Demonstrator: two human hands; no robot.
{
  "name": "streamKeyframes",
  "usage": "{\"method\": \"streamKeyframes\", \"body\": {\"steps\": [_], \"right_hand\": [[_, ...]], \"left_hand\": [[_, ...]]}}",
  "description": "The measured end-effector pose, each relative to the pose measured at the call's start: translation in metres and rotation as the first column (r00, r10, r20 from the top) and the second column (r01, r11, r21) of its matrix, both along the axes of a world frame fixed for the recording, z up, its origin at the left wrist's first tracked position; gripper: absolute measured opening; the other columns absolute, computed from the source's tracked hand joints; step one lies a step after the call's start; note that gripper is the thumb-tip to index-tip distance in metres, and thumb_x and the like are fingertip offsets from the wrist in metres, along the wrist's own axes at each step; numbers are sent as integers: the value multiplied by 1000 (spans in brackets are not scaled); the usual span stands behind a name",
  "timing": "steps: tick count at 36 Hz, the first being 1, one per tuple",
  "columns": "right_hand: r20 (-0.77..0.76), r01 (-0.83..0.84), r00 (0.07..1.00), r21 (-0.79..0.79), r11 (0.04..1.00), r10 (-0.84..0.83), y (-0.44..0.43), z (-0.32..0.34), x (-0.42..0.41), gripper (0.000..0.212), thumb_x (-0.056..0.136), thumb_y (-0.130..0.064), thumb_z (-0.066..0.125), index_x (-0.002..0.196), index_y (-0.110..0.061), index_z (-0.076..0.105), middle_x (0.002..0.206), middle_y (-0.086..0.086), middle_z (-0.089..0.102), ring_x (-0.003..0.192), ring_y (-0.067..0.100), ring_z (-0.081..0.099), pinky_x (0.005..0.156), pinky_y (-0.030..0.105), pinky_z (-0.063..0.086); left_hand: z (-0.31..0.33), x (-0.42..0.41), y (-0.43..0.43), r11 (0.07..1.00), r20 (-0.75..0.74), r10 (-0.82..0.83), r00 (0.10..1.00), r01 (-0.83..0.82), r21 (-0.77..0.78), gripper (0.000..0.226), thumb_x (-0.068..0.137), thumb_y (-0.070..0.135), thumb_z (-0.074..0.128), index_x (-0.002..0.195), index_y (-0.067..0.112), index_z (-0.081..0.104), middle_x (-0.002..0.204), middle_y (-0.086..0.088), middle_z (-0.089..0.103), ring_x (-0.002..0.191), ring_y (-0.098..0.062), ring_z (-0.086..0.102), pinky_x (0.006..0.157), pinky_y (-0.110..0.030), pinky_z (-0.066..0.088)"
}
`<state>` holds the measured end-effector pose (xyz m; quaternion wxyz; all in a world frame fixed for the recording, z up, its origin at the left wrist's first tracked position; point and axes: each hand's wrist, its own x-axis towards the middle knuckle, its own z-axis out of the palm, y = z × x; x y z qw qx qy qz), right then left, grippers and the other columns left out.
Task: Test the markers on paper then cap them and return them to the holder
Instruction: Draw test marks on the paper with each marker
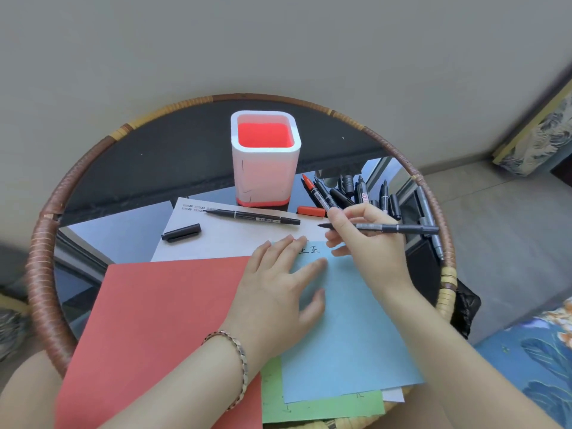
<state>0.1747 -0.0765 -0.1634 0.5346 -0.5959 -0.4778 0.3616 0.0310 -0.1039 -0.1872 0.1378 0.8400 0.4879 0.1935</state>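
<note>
My right hand [366, 239] holds an uncapped black marker [390, 228] level, its tip pointing left above the top of the blue paper [346, 329]. My left hand [278, 283] lies flat with fingers spread on the blue paper, beside black characters written near its top edge. The white holder with a red inside [265, 156] stands at the back of the table. Another uncapped black marker [252, 216] and a loose black cap [181, 233] rest on the white paper [223, 239]. A pile of markers [356, 193] lies right of the holder.
A red sheet [161, 323] covers the near left, with a green sheet [322, 407] under the blue one. A red cap [311, 211] lies by the holder's base. The round glass table has a woven rim [40, 274]. Patterned cushions sit to the right.
</note>
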Motion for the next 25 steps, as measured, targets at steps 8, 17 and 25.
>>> {"method": "streamKeyframes", "body": {"steps": [8,17,25], "right_hand": [[122,267,955,44,963,-270,6,-26,-1,41,79,-16,63,46,-14,40,34,4,51,30,4,46,40,11,37],[155,307,937,59,950,-313,9,-27,1,30,72,-4,54,48,-6,37,34,8,46,30,4,42,46,21,35],[173,276,944,61,959,-282,8,-26,1,33,74,-7,56,46,-9,39,32,1,47,31,4,44,50,23,38]], "left_hand": [[-3,0,1,1000,14,4,1000,-5,11,36,73,34,56,105,23,67,124,-12,59,117,-28,52,103,-48,29],[0,0,1,1000,-4,0,1000,0,-5,41,76,38,42,105,24,67,124,-11,59,117,-26,52,103,-47,29],[-1,0,1,1000,-19,2,1000,-2,-13,37,75,36,53,107,24,66,126,-11,58,119,-27,51,105,-46,26]]}}
